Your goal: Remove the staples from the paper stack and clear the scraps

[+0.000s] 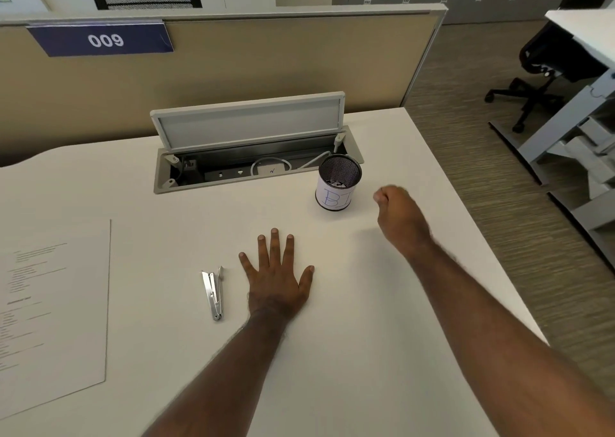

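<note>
The left hand (278, 277) lies flat on the desk (382, 303), palm down and fingers spread, holding nothing. Just to its left rests the staple remover (213, 293), a slim bright-metal tool lying untouched with its jaws pointing away from the person. The right hand (397, 215) is up near the mesh cup (337, 182), just to the cup's right, curled into a loose fist; it is blurred, and I cannot tell whether anything is pinched inside it. The cup carries a paper label with blue letters and seems to have some scraps in the bottom, so my guess is that clearing is under way or nearly done. The paper (53, 307) sits well apart at the left edge of the desk, lying flat with printed lines showing; whether any staple remains in it is too small to see. The sheets look thin and limp and would slide easily on this smooth top, so they are best pinned with a flat palm near the stapled corner or lifted by an edge. The remover looks light, stiff and slick, best taken by its long sides. Pulled staples would be tiny and sharp, fit only for a fingertip pinch or a sweep off the desk edge into a cupped hand.
</note>
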A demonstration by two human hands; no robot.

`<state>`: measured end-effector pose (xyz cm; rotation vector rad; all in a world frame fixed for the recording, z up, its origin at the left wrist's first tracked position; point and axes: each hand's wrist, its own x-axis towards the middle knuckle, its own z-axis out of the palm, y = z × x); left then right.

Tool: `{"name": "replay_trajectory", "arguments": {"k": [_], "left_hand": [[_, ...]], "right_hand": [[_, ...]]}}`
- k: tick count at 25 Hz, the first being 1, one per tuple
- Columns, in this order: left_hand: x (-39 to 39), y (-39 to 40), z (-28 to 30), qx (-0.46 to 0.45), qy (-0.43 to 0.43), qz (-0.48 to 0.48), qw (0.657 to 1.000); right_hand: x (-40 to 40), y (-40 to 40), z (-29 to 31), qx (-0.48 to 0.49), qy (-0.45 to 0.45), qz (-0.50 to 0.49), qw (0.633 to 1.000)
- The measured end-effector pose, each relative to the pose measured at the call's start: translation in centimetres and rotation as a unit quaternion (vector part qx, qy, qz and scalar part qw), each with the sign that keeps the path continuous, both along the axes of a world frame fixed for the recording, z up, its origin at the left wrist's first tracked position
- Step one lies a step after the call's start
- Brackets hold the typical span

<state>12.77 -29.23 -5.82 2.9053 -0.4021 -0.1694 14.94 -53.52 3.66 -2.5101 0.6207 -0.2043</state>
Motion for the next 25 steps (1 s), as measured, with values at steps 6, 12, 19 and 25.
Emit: {"name": "replay_trajectory", "arguments": {"k": [6,12,19,25], "left_hand": [[0.1,0.1,-0.1,-0.001,0.005,0.003,1.000],[0.1,0.1,-0.1,0.002,0.007,0.004,1.000],[0.0,0.1,0.1,0.015,0.014,0.000,1.000],[-0.1,0.5,1.0,0.023,0.026,-0.018,0.999]], "right_hand": [[6.8,1.8,4.3,-0.058,-0.005,0.040,0.997],[8.6,3.1,3.2,-0.114,0.041,0.059,0.991],[7.2,2.9,3.8,-0.097,-0.023,0.054,0.993],[2.6,3.6,3.3,-0.053,-0.100,0.070,0.991]]}}
